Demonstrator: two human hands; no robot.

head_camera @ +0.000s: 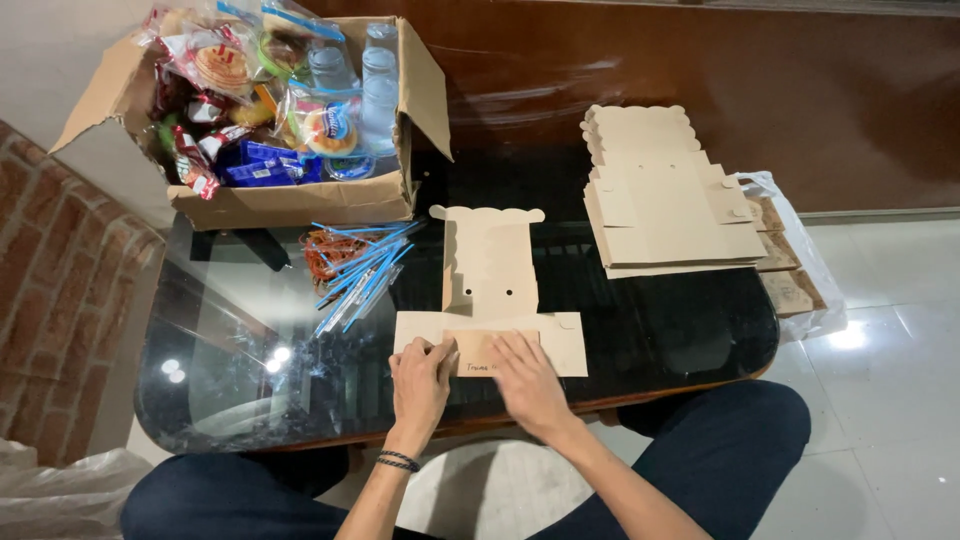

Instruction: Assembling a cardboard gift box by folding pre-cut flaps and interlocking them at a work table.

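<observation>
My left hand (420,372) and right hand (527,378) both lie flat, fingers spread, pressing the near flap of a tan, flat die-cut cardboard box blank (490,290) onto the glossy black glass table (240,370); neither hand grips anything. The blank lies at the table's near edge, straight before me. It looks light, thin and stiff along its panels but ready to bend at its scored creases, so I judge the folds and edges are the places to hold. Just beyond, on my left, lie thin blue plastic straws (362,270) and orange rubber bands (325,255). Farther off are a stack of matching scalloped blanks (665,195) and an open corrugated carton of wrapped snacks (290,200).
</observation>
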